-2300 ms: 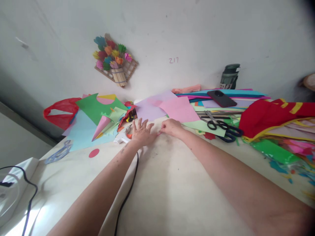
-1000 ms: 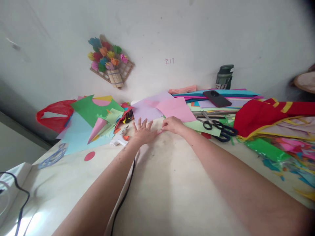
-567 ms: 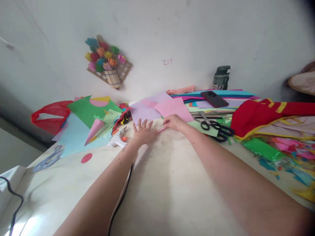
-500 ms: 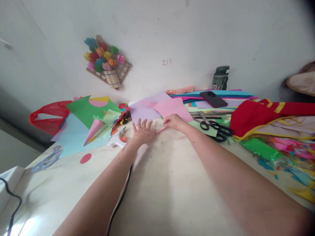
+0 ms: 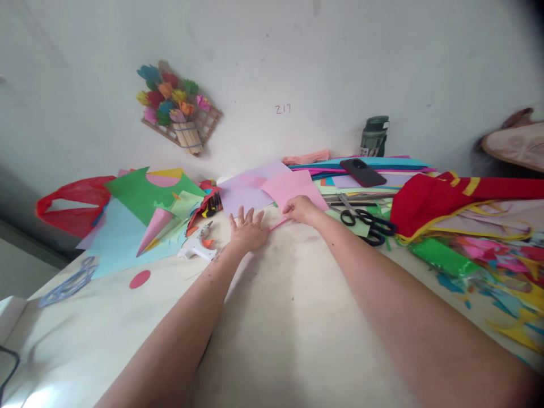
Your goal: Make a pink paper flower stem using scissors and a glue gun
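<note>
Pink strip (image 5: 278,224) mid-frame, btwn hands. L hand (image 5: 249,232) flat, fingers spread, prob. pressing one end; R hand (image 5: 300,210) pinches the other, fingertips together. Could tear if R hand tugs too hard, or slip if L hand eases. End by L hand hidden; dark cord (image 5: 205,350), lower ctr-left, mostly blocked.

Table (image 5: 259,351): pale top, faint dark smudges.
Left: red disc (image 5: 140,279), looped blue-grey cord (image 5: 71,283), light-blue sheet (image 5: 113,249); white box (image 5: 12,311) at edge.
Left of centre: white glue gun (image 5: 198,247).
Right: yellow-edged red cloth (image 5: 425,207), green packet (image 5: 444,256), coloured scraps (image 5: 516,331).
</note>
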The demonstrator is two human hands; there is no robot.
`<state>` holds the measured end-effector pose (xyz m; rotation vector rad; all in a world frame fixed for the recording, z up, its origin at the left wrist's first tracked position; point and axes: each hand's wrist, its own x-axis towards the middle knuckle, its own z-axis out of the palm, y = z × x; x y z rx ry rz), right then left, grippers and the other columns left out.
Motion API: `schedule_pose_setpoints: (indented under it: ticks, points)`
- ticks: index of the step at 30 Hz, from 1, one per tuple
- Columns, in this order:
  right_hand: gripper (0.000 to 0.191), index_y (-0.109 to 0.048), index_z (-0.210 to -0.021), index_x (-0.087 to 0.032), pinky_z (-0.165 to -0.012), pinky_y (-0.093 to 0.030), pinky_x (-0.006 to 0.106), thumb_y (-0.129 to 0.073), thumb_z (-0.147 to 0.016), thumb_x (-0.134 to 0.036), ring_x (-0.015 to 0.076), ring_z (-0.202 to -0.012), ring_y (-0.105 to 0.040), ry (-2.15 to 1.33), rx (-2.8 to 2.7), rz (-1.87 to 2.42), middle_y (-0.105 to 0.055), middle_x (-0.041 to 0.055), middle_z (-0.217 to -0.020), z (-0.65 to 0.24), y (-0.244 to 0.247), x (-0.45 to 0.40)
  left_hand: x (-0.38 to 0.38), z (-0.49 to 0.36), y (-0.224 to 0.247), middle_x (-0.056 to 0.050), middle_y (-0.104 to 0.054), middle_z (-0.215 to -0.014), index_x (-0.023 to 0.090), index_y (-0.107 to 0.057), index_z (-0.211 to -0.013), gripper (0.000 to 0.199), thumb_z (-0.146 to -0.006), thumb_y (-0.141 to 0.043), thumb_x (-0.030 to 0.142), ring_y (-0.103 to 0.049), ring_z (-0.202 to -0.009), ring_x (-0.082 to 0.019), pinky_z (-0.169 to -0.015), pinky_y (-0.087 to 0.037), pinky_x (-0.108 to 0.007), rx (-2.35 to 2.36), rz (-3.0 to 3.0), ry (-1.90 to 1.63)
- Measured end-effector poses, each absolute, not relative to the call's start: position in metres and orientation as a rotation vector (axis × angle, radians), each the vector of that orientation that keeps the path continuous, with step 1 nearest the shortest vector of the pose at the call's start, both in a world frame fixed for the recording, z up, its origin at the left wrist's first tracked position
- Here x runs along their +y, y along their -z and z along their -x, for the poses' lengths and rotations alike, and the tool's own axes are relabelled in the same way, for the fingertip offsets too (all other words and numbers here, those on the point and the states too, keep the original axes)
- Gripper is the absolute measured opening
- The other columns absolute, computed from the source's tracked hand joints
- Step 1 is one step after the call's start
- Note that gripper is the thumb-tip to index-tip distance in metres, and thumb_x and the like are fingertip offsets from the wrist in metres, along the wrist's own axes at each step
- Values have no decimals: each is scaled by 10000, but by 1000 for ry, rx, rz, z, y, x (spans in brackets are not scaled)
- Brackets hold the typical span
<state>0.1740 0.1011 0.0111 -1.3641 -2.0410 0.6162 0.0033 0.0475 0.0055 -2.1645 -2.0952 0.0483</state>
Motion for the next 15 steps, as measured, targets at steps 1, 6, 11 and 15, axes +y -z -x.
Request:
schedule_pose_setpoints:
  ticks: [1,6,11,15]
  points:
    - [117,-661,-724,-139,-466,-414,178,-599,-625,-130,84,-463,-537,-613,-2043,1374,-630,15,-598,-174,-12,101,47,-4,-6,0,-111,-1414,294,-181,-1322,603,-769,-183,534,95,-1268,-273,-968,66,-544,-2097,2164,-50]
    - [97,-668,-673,-157,-484,-399,174,-640,-581,-161,95,-525,-549,-482,-2096,1441,-632,11,-608,-177,-21,96,46,-7,-9,-6,-110,-1414,291,-187,-1322,610,-759,-227,521,96,-1268,-276,-964,71,-546,-2119,2168,-87]
    - [119,-671,-673,-178,-493,-377,174,-664,-569,-234,103,-586,-557,-468,-2111,1561,-645,8,-665,-180,-26,93,47,-6,-9,-11,-117,-1413,292,-185,-1322,624,-749,-247,531,90,-1268,-279,-962,68,-551,-2142,2155,-83]
    - [147,-669,-688,-177,-500,-372,178,-661,-582,-278,103,-590,-554,-489,-2105,1619,-646,13,-684,-181,-24,95,47,-4,-9,-15,-116,-1413,291,-185,-1322,632,-747,-240,547,88,-1268,-282,-963,63,-552,-2141,2169,-73]
